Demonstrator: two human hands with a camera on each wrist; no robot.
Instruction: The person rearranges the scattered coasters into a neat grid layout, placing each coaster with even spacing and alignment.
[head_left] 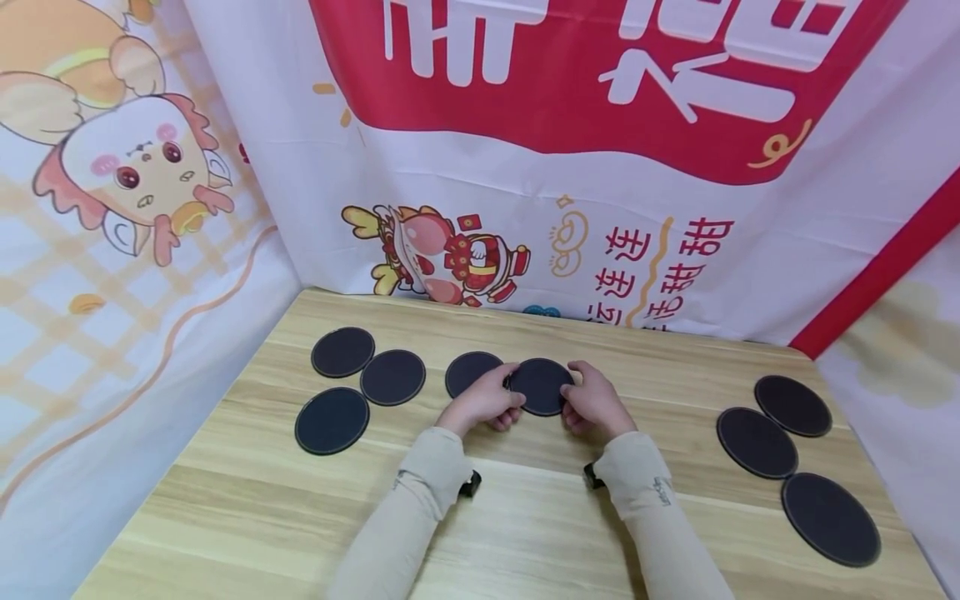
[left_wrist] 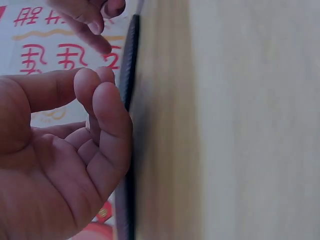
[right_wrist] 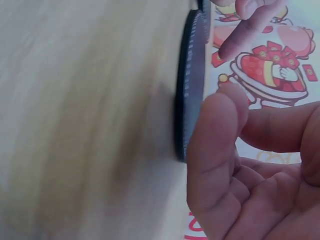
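Black discs [head_left: 393,377] flank the held disc [head_left: 540,387], the left hand [head_left: 487,397] overlapping one.

The mid-frame dark disc [head_left: 543,386] looks matt, leathery and edge-stitched, the counter [head_left: 517,533] smooth and wood-grained, the upper backdrop [head_left: 540,173] creased cloth.

bright even head view, dimmer wrist views, tabletop [left_wrist: 250,130] blurred there, soft shadows

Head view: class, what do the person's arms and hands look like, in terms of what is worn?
Long, pale beige fabric sleeves cover both arms; small dark lettering marks the right one. A small black device shows at each wrist. The left hand and right hand wear no gloves.
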